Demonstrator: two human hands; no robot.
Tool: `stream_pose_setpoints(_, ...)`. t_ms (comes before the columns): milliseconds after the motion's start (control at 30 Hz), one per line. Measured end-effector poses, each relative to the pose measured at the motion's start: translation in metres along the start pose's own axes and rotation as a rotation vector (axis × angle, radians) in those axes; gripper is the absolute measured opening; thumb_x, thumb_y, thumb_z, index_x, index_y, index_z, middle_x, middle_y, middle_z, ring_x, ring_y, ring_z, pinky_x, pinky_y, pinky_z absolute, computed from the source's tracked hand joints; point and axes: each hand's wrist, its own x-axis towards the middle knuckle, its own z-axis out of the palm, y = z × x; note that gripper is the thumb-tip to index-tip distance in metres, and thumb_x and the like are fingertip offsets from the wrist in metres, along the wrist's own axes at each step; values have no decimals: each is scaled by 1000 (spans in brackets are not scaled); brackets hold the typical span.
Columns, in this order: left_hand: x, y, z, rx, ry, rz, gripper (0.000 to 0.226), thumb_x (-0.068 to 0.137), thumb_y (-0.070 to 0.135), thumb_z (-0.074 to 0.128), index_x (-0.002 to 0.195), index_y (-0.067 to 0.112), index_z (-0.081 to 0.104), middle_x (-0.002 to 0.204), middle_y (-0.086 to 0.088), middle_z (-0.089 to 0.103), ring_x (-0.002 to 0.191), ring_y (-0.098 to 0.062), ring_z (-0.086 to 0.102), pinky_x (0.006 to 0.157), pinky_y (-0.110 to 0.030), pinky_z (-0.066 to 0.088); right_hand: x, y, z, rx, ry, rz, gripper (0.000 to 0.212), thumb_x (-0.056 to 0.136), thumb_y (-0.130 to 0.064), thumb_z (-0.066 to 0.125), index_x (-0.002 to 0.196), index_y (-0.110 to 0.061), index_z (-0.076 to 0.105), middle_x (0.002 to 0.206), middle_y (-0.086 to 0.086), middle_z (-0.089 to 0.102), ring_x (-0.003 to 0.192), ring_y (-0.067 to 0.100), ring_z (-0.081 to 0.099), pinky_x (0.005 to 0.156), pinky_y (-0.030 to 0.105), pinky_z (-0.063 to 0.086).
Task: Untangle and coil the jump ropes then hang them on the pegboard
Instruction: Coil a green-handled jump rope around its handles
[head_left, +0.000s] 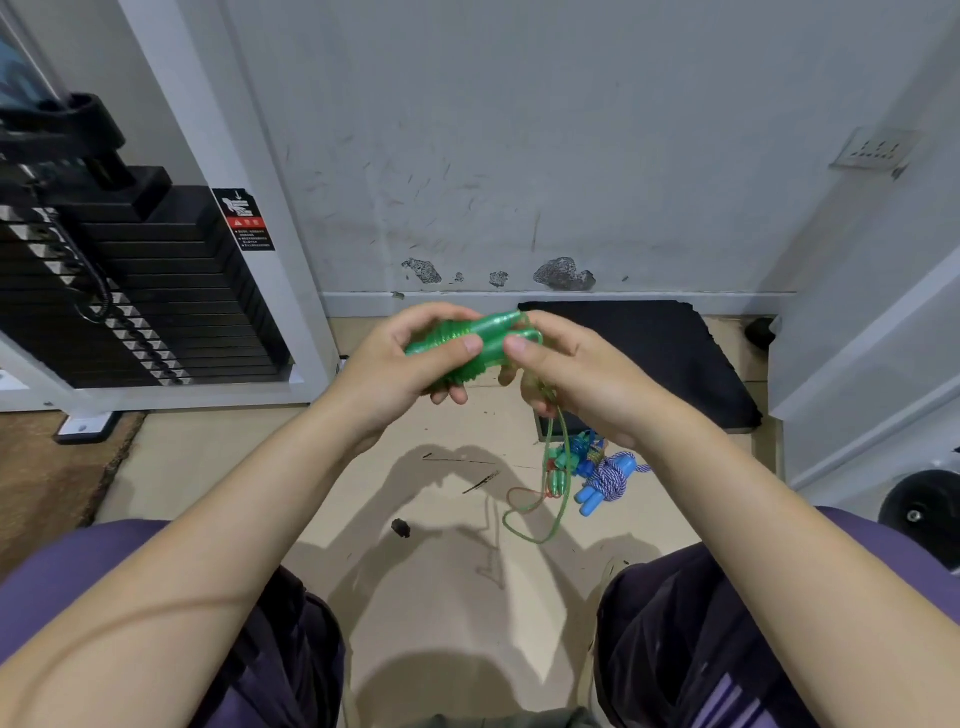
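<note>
Person seated; purple-clad knees frame the view. Left hand (410, 358) is clamped around the green handles (467, 338), held paired side by side, long axis running left-to-right and tilted slightly up toward the right. Right hand (576, 374) pinches the handle tips, fingers closed, with the green cord (558, 478) trailing down from beneath it to a loose loop on the beige floor (218, 467). Right hand is nearer the cord, so it likely does the winding. Beyond the loop: a blue rope bundle (608, 480), already coiled. Farther: black mat (675, 353), weight stack (150, 291), scuffed wall (519, 156). No pegboard visible.
</note>
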Motion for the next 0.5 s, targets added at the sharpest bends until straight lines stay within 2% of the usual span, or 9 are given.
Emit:
stream_pose_setpoints(100, 5, 1, -8, -173, 33, -40, 24, 89, 13, 69, 111, 14, 60, 89, -5, 66, 59, -21, 59, 55, -24, 43, 1, 7, 9, -30, 5, 44, 24, 94, -20, 65, 114, -24, 53, 71, 6, 55, 52, 15, 37, 49, 24, 29)
stream_pose_setpoints(200, 8, 3, -16, -283, 55, -56, 41, 83, 14, 69, 122, 10, 56, 92, -5, 68, 65, -21, 62, 56, -22, 45, 1, 9, 18, -150, 14, 58, 11, 98, -22, 58, 106, -15, 58, 61, 2, 50, 46, 9, 36, 45, 17, 29)
stream_pose_setpoints(233, 9, 3, -18, -285, 92, -50, 42, 85, 10, 69, 125, 8, 54, 95, -7, 67, 65, -20, 63, 56, -22, 45, 0, 9, 21, -213, 29, 47, 13, 99, -24, 57, 100, -11, 61, 58, 1, 48, 46, 8, 36, 46, 16, 30)
stream_pose_setpoints(367, 12, -3, -27, -166, 263, -68, 32, 91, 6, 64, 122, 7, 55, 98, -11, 64, 60, -18, 62, 53, -21, 44, -3, 3, 32, -513, 110, -122, 21, 97, -29, 59, 79, -16, 59, 57, -3, 42, 52, 9, 33, 52, 26, 29)
stream_pose_setpoints(433, 12, -6, -26, -21, 253, -69, 35, 90, 7, 67, 123, 5, 55, 99, -12, 65, 59, -18, 63, 53, -22, 44, -4, -1, 31, -688, 190, -245, 23, 94, -32, 63, 79, -15, 61, 59, -2, 47, 55, 12, 38, 55, 34, 35)
stream_pose_setpoints(500, 10, -7, -22, 129, 186, -65, 34, 89, 8, 69, 121, 7, 58, 99, -10, 66, 60, -18, 64, 53, -22, 44, -5, -4, 25, -783, 266, -349, 20, 92, -32, 65, 81, -15, 64, 57, -5, 46, 55, 11, 40, 56, 35, 39)
